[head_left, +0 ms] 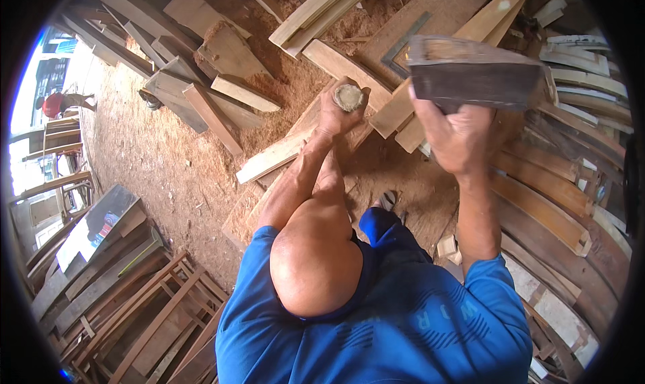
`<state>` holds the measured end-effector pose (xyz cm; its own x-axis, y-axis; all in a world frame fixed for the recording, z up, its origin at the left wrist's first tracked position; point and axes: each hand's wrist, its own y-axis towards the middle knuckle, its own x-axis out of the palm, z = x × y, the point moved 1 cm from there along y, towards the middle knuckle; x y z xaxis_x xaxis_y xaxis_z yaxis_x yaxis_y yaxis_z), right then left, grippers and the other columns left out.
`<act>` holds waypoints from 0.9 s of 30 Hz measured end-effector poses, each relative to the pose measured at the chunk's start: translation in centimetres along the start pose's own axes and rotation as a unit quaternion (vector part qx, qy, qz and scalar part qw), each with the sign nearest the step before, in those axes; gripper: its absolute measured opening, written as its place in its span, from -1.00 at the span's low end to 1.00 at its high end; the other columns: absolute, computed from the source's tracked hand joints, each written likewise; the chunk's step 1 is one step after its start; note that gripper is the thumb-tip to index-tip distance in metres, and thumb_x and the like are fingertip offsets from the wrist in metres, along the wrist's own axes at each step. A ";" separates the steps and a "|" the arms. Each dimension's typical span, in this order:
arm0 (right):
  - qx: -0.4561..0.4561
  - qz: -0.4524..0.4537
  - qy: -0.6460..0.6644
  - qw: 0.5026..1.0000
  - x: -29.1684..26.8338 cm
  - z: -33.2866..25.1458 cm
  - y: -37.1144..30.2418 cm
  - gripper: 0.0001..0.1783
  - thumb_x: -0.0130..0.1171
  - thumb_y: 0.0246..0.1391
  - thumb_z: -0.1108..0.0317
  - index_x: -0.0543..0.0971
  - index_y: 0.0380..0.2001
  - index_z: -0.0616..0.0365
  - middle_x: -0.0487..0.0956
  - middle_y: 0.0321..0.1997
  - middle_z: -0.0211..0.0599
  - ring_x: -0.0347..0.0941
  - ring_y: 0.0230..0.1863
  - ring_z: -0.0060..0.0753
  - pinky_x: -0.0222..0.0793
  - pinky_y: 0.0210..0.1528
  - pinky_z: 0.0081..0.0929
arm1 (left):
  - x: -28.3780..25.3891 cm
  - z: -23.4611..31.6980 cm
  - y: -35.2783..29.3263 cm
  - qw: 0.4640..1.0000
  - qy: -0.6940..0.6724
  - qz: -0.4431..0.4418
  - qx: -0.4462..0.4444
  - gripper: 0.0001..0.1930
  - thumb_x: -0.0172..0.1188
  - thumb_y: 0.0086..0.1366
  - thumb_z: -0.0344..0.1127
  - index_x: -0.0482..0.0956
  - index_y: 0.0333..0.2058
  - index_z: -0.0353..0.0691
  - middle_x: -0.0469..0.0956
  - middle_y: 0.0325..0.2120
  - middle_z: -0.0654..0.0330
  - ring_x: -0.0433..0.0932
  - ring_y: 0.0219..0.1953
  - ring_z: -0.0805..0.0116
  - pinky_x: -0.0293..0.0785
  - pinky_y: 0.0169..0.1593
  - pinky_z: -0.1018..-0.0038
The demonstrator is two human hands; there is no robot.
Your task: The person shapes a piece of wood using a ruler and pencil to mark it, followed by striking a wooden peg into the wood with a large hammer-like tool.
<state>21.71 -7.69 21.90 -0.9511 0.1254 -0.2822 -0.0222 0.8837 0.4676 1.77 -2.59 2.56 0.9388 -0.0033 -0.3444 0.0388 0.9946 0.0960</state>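
My left hand (340, 112) is closed around an upright chisel (349, 98); only the round, worn end of its handle shows, and the blade is hidden below my fist. Under that hand runs a pale wooden board (273, 159), with my bent bare leg alongside. Raised to the right, my right hand (462, 134) is closed on a wooden mallet. The mallet's head (477, 81) is a dark block with a paler, rough upper face, slightly blurred. Its handle is mostly hidden by the hand.
A metal carpenter's square (405, 47) lies on a wide board beyond my hands. Loose timber (201, 98) and shavings cover the floor ahead. Curved wooden pieces (544, 209) are stacked on the right, wooden frames (151, 317) at lower left. Another person (57, 104) is far left.
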 end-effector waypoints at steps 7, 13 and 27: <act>0.121 -0.249 -0.333 0.901 3.5 7.2 -2.5 -0.85 0.31 0.05 0.36 0.70 -0.31 0.16 0.69 -0.28 0.03 0.63 -0.25 0.16 0.52 -0.21 -0.08 | 1.4 0.0 0.3 0.987 0.029 -0.037 0.154 -0.67 0.44 0.06 -0.26 0.62 -0.19 -0.19 0.72 -0.33 0.01 0.75 -0.20 0.08 0.63 -0.13 0.28; -0.032 0.022 -0.015 0.999 0.7 2.7 0.0 -0.80 0.28 0.14 0.45 0.68 -0.17 0.24 0.71 -0.22 -0.09 0.65 -0.22 -0.13 0.53 -0.09 -0.24 | 0.0 0.8 0.4 0.993 -0.070 -0.097 0.019 -0.75 0.47 0.17 -0.29 0.53 -0.36 -0.19 0.64 -0.48 0.27 0.60 -0.41 0.50 0.53 -0.28 0.48; -0.026 0.061 0.017 0.998 -0.2 0.0 0.0 -0.95 0.34 0.17 0.54 0.66 -0.30 0.25 0.61 -0.36 -0.51 0.47 -0.33 -0.63 0.41 -0.20 -0.54 | -0.3 0.8 1.0 0.998 -0.036 -0.048 0.028 -0.82 0.39 0.27 -0.40 0.52 -0.41 -0.21 0.52 -0.53 0.39 0.44 -0.43 0.63 0.41 -0.34 0.56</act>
<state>21.89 -7.70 21.99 -0.9579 0.2132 -0.1922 0.0781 0.8379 0.5402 1.76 -1.63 3.51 0.9521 -0.1080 -0.2862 0.1469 0.9821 0.1181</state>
